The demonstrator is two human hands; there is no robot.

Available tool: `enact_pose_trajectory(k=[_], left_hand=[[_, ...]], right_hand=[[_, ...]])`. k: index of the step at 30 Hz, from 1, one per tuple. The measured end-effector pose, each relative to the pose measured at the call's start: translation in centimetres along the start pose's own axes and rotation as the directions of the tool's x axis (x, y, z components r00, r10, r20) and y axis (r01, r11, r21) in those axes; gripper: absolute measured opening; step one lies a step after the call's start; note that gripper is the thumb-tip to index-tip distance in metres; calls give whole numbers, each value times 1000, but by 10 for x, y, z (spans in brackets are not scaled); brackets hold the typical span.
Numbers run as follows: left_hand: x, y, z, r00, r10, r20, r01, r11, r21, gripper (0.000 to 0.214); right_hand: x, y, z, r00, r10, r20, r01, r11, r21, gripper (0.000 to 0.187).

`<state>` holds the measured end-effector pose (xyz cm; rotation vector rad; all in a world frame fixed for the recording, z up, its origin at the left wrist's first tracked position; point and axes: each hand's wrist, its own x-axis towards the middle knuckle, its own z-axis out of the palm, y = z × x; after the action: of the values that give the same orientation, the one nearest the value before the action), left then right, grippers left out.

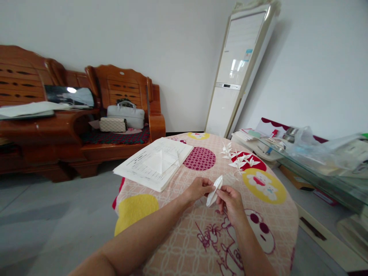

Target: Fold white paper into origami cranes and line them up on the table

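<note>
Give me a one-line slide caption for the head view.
Left hand and right hand hold a folded white paper over a patterned tablecloth, with paper cranes and printed sheets beyond.

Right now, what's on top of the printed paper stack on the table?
Plain white paper, one sheet or several, lies on the printed paper stack. Printed lines show beside it; whatever lies directly beneath it is covered.

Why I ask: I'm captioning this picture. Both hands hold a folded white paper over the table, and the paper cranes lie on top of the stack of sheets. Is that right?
Not quite: the paper cranes aren't on the stack of sheets. The head view shows them on the tablecloth, to its right. The left hand and right hand do hold the folded white paper.
</note>
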<state>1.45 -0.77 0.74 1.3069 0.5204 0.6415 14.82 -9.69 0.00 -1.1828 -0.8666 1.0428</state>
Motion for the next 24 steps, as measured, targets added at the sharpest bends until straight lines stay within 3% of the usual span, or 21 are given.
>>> enact_pose_trajectory(k=[4,15,24], left_hand=[[-1,1,1,999,0,-37,2,998,55,36],[-3,5,3,1000,4,7,-5,991,133,29],[-1,2,4,999,34,-16,-31,982,186,33]], right_hand=[[1,0,0,999,-8,-33,6,999,-46,32],[1,4,-1,993,-8,-114,-8,989,-145,34],[3,7,-3,994,-49,-97,31,984,-175,34]])
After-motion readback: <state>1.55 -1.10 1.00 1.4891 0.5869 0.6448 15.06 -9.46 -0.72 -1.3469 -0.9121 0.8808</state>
